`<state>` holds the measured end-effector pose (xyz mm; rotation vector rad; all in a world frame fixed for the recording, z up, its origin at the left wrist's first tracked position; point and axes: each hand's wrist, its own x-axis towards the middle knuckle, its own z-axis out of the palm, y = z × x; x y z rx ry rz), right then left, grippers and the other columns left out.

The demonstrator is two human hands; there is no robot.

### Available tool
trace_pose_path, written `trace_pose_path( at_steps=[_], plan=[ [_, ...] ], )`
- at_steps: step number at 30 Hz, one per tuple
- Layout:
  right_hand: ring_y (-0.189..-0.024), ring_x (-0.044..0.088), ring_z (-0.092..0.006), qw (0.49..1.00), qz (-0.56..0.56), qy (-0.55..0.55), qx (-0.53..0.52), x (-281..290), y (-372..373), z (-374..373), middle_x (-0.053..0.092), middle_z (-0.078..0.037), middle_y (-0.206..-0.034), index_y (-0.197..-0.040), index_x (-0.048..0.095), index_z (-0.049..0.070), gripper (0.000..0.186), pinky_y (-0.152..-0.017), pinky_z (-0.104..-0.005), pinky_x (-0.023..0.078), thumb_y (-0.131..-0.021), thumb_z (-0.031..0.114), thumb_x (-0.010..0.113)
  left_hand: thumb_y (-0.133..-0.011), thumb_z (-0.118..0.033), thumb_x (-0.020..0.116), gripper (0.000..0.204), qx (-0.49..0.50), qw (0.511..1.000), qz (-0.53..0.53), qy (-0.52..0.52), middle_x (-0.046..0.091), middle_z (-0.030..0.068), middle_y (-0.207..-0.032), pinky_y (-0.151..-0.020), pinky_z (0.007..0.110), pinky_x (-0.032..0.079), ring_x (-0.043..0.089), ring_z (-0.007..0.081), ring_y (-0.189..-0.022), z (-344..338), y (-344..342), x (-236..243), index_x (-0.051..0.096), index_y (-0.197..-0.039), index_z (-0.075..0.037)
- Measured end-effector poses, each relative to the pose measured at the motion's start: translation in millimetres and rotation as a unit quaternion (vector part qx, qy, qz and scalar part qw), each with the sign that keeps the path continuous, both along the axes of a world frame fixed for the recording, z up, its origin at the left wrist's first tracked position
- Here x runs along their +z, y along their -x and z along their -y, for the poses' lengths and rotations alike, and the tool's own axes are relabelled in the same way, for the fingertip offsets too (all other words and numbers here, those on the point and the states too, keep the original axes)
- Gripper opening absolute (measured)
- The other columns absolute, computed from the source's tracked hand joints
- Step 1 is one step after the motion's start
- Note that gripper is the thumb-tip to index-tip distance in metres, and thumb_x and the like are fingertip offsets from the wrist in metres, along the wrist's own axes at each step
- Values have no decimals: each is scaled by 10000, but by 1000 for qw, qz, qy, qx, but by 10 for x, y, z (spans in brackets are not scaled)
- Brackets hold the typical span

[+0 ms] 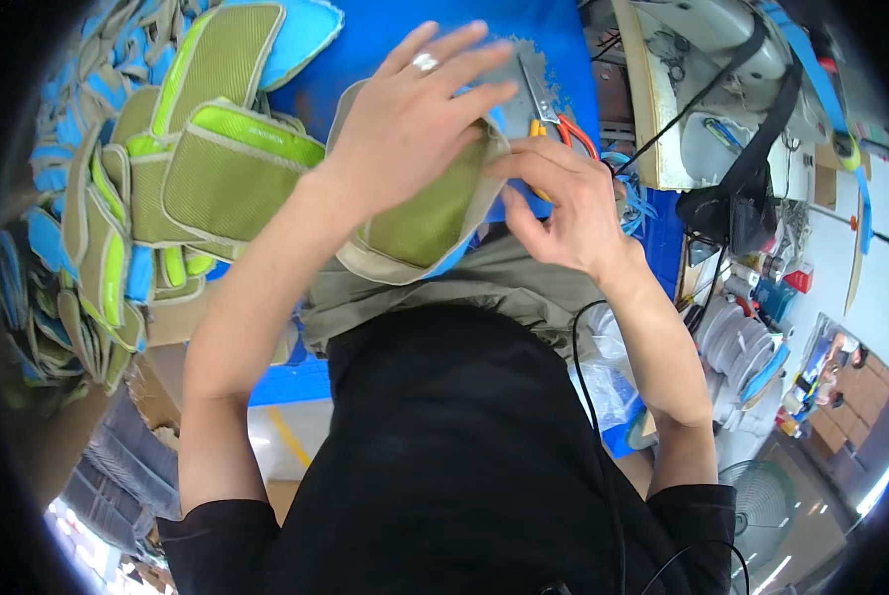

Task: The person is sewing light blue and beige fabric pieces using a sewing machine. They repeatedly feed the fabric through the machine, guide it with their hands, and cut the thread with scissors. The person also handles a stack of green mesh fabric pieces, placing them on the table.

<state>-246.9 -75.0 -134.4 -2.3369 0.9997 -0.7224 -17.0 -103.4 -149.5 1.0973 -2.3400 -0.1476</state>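
Observation:
An olive-green mesh fabric panel (420,223) with a pale beige border lies just in front of my body, and a little blue shows at its edge. My left hand (415,114) is over its upper part, fingers spread and slightly blurred, with a ring on one. At the panel's right edge, my right hand (569,203) pinches the beige border between thumb and fingers. Beyond that hand lie scissors (544,94) with red-orange handles, blades pointing away. A yellow-orange handle (538,131) shows beside them, partly hidden by my right hand.
Piled at the left are many similar green panels (231,174) with lime strips and blue backs. A blue work surface (395,20) spreads beneath. To the right stands a sewing machine (732,35) on a pale table, with white rolls (732,337) nearer me. A fan (762,501) is lower right.

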Motion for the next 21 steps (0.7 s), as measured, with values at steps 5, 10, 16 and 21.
trace_pose_path(
  at_steps=[5, 10, 16, 21],
  plan=[
    [-1082, 661, -380, 991, 78, 11, -108, 327, 47, -69, 663, -174, -1187, -1155, 661, 52, 394, -904, -434, 554, -780, 84, 778, -810, 41, 690, 354, 30, 995, -29, -88, 719, 72, -1105, -941, 431, 550, 690, 309, -1045, 157, 56, 410, 734, -1138, -84],
    [-1088, 634, -390, 964, 99, 18, -248, 275, 305, -360, 662, -151, -1180, -1238, 661, 67, 574, -901, -447, 522, -683, -79, 670, -851, 94, 593, 434, 147, 973, -175, 19, 703, 146, -1075, -888, 372, 548, 689, 298, -1008, -252, 0, 455, 734, -1233, -56],
    [-964, 640, -294, 960, 140, 82, -227, 294, 305, -602, 669, -102, -1073, -1140, 739, 83, 481, -790, -371, 505, -670, -8, 792, -1057, -69, 518, 325, 201, 947, -251, -21, 659, 163, -1206, -966, 367, 507, 650, 261, -1110, -824, 224, 245, 682, -1326, 11],
    [-849, 631, -209, 952, 215, -35, -216, 284, 325, -753, 663, -81, -987, -921, 753, 43, 229, -713, -324, 483, -739, 90, 884, -1079, -159, 547, 326, 165, 920, -327, -142, 651, 146, -1197, -953, 335, 489, 629, 230, -1093, -1108, 221, 266, 684, -1316, 17]
  ],
)
